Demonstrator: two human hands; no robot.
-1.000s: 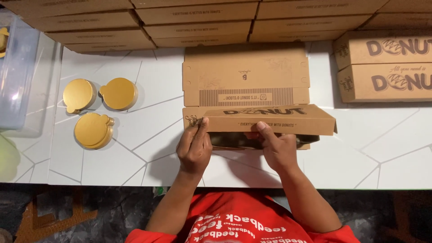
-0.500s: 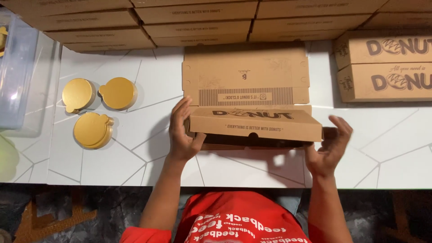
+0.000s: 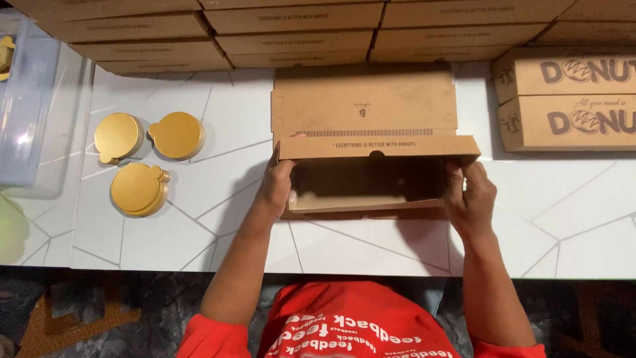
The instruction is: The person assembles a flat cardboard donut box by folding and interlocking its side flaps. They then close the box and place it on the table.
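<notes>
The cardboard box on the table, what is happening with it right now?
A person in a red shirt holds a flat brown cardboard box with both hands at its front corners: the left hand on the left end, the right hand on the right. The lid is partly raised, so the dark inside shows. The box rests on a white table. Three gold round boards lie to the left, and more brown boxes are stacked behind and to the right.

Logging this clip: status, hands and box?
Left hand grips cardboard box left end; right hand grips right end. Lid raised, inside dark. Gold discs lie apart, left.
</notes>
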